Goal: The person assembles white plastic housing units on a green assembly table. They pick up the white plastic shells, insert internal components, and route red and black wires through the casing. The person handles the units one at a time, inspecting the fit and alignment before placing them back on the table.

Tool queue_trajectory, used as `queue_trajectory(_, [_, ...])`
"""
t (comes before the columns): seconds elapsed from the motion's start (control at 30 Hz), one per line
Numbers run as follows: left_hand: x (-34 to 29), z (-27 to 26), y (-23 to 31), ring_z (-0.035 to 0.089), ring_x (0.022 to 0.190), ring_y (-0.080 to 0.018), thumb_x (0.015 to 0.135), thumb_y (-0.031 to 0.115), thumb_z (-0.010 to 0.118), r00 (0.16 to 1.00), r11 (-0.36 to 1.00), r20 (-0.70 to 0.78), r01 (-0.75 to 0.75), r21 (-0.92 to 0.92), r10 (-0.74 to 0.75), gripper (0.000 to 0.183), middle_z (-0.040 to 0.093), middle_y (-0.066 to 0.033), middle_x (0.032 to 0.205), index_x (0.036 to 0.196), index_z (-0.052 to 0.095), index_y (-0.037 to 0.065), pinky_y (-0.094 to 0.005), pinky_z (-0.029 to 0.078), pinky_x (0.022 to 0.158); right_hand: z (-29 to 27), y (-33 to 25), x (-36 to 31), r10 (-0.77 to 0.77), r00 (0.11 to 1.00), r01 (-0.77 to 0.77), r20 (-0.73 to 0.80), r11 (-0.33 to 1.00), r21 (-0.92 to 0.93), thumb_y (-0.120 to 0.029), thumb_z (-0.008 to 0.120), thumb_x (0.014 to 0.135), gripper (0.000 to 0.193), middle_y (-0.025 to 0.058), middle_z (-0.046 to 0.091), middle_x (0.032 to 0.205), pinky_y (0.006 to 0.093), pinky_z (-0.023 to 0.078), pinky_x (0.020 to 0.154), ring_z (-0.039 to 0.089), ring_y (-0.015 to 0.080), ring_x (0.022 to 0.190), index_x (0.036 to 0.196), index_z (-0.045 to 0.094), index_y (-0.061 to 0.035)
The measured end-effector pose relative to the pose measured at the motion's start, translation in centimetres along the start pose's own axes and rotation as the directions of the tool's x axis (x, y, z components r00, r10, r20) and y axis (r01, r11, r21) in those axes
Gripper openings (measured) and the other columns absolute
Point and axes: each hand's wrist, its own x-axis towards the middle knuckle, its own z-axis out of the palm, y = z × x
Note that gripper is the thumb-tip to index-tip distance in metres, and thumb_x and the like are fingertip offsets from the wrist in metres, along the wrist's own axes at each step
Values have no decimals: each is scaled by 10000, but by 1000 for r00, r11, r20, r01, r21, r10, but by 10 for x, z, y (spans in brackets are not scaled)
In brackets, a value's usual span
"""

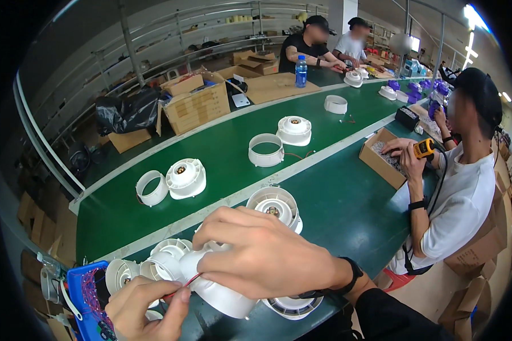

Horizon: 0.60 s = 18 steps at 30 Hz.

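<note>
My left hand (148,310) is closed at the lower left, pinching a thin red wire (192,281) between thumb and forefinger. The wire runs up to the fingertips of my right hand (261,250), which arches over a white plastic housing (227,298) and grips it. Part of that housing is hidden under the right hand. Around my hands stand several more white round housings; one with a ribbed ring and a metal centre (273,207) is just beyond my right hand. Another white ring (122,274) stands beyond my left hand.
A blue bin of thin wires (88,295) stands at the left. White rings and fan-like bases lie on the green conveyor belt (222,165). At right, a co-worker (458,187) holds a yellow power tool (424,149) over a carton (389,170). Two more people work across the belt.
</note>
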Motion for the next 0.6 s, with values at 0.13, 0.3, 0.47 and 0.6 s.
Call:
queue_trajectory(0.13, [-3,-4,-5,656,693,-190,806,-80,779,999,1000,-50,2,-30,-4,143,716,-138,821,926,703,-58,-266,509,668,-7,-4,-1,32,999,-31,-7,999,11,-116,753,810,105,64,641,939,376,509,766,622,257,888,842,702,-29])
queue_trajectory(0.3, [-6,-8,-8,657,705,-191,819,-78,767,998,999,-59,28,19,-27,143,720,-146,838,946,704,-57,-269,506,663,-8,-4,0,36,999,-36,-8,999,-17,-82,760,781,99,56,642,879,361,519,696,634,248,826,837,696,-30])
queue_trajectory(0.47, [-2,-8,-10,639,679,-209,809,-65,773,999,999,4,-47,-11,47,169,700,-146,825,965,708,-53,-277,498,646,-4,-5,1,22,999,-22,-25,1000,-13,-66,751,774,99,61,641,865,360,516,678,631,246,806,843,691,-26])
queue_trajectory(0.6, [-5,-7,-18,625,681,-210,807,0,736,998,998,46,-49,45,46,216,667,-125,797,1015,684,-34,-294,471,632,1,-7,4,-3,998,4,-61,1000,12,-69,744,791,104,80,626,827,373,507,655,619,269,764,835,670,-12])
